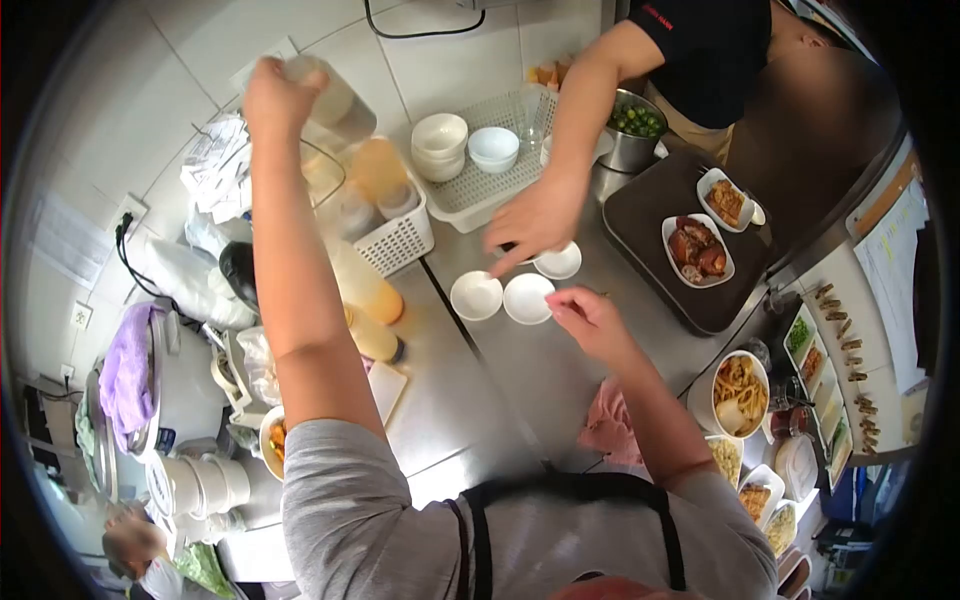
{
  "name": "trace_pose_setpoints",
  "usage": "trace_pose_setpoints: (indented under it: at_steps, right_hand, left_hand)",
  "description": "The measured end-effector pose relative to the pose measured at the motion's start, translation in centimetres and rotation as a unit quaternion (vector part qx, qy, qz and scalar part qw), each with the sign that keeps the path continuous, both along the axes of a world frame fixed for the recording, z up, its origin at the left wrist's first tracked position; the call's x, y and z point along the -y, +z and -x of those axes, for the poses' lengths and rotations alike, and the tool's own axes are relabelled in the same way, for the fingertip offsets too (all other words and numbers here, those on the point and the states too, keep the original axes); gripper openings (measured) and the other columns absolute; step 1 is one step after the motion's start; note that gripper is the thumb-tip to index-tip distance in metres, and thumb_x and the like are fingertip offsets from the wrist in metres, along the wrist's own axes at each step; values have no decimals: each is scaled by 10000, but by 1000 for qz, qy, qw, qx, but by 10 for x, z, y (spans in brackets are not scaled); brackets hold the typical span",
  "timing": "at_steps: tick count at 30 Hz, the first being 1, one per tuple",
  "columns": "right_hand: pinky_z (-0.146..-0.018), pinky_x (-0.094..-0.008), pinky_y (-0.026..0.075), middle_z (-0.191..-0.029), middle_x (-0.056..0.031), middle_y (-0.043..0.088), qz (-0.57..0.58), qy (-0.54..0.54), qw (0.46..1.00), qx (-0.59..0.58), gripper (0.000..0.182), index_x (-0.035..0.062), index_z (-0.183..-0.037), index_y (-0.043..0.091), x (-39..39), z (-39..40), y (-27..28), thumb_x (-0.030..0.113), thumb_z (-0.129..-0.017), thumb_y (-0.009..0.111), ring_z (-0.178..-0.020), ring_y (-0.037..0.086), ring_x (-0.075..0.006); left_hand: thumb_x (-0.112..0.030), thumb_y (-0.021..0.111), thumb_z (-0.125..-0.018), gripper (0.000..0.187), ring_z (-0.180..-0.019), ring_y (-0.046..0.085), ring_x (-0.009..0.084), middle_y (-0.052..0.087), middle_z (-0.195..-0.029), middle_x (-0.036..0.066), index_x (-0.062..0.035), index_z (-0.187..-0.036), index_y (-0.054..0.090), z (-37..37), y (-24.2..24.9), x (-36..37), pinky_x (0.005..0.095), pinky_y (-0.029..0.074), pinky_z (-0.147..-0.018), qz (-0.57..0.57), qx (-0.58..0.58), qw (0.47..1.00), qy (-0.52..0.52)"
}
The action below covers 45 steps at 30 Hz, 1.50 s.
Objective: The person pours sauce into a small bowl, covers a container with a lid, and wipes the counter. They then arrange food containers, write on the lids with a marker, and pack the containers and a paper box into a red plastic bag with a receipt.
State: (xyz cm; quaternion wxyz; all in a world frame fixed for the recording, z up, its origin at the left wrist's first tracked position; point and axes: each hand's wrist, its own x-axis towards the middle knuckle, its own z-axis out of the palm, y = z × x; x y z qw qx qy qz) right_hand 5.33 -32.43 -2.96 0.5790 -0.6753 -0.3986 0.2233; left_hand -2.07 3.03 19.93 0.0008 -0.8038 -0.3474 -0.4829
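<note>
High at the left, my left hand (283, 98) is closed on a translucent container (338, 105) with something dark inside. My right hand (592, 322) has its fingertips pinched at the rim of a small white bowl (527, 299) on the steel counter. Close by stand a second small white bowl (476, 296) and a third small white bowl (558, 262). A co-worker's hand (540, 215) reaches in from the upper right, its fingers just over these bowls. Something dark under that hand is mostly hidden.
Squeeze bottles (372, 285) and a white basket (400, 235) stand left of the bowls. Behind is a perforated tray (470, 195) with stacked bowls. A dark tray (690, 295) carries two meat dishes at right. A pink cloth (612, 425) and a noodle bowl (740, 395) lie nearer me.
</note>
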Motion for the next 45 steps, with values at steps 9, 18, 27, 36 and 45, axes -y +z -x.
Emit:
trace_pose_setpoints:
  at_steps: [9, 18, 27, 36, 45]
  right_hand:
    - [-810, -407, 401, -1060, -133, 503, -192, 324, 780, -500, 534, 85, -1171, 380, -54, 22, 69, 478, -811, 404, -977, 496, -249]
    - [-829, -426, 390, -1083, -43, 477, -354, -84, 790, -493, 440, 113, -1092, 407, 1, -25, 3, 342, -752, 569, -998, 468, -224]
    - [-755, -286, 426, -971, -54, 476, -294, -239, 901, -211, 498, 55, -1066, 365, -12, -39, -14, -20, -656, 638, -886, 489, -142]
    - [-759, -271, 415, -928, -48, 518, -293, -210, 917, -169, 438, 40, -1036, 416, -16, -44, 13, -28, -662, 633, -844, 510, -132]
    - [-716, -271, 428, -941, -32, 514, -314, -261, 889, -207, 460, 62, -1052, 403, -11, -64, -13, -22, -663, 635, -841, 513, -137]
  left_hand:
    - [-129, 654, -523, 455, -759, 539, 143, 550, -836, 69, -26, -933, 486, 69, -20, 182, 250, 446, -585, 130, 179, 925, -307]
    - [-124, 671, -623, 600, -978, 429, 204, 407, -1068, 117, -21, -1117, 345, 35, -234, 206, 314, 413, -773, 396, 53, 797, -452]
    - [-230, 572, -746, 593, -974, 450, 209, 383, -1157, 177, 50, -1190, 296, 37, -347, 157, 298, 431, -692, 521, 30, 829, -199]
    - [-293, 520, -781, 702, -1077, 406, 247, 297, -1265, 189, 21, -1277, 134, 27, -316, 164, 320, 431, -736, 626, 95, 745, -209]
    - [-298, 510, -788, 676, -1017, 433, 243, 348, -1228, 166, -6, -1282, 152, 22, -308, 164, 337, 429, -735, 657, 98, 721, -197]
